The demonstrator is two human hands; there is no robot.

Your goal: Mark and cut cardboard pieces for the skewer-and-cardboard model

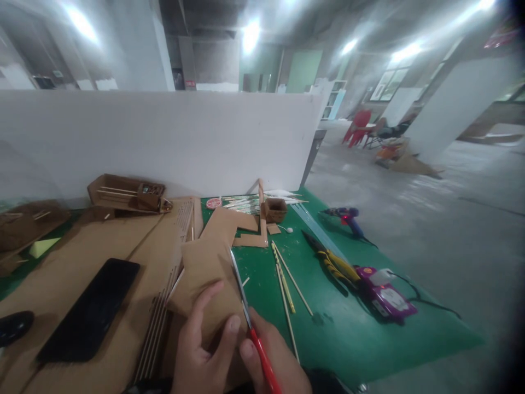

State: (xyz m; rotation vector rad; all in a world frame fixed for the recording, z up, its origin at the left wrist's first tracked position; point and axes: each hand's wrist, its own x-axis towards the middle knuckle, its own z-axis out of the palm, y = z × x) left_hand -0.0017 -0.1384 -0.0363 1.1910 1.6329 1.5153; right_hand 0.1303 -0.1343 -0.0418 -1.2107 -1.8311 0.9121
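Low in the middle, my left hand [207, 345] grips a folded-looking piece of brown cardboard [213, 262], index finger and thumb pressed on its face. Beside it my right hand [273, 350] is closed round the red handle of a pair of scissors [262, 353]. Their long silver blade lies along the cardboard's right edge, pointing away from me. Part of the right fingers is hidden behind the handle. Just beyond are cut cardboard offcuts [251, 241] and a small cardboard box [275, 210].
On the green mat [340, 339] are thin wooden sticks [293, 279], a pencil [283, 279], yellow-black pliers [336, 265], a purple device [385, 298] and a blue glue gun [346, 219]. Leftward, a black phone [90, 312] rests on cardboard sheets [151, 241]. A white panel [164, 142] stands behind.
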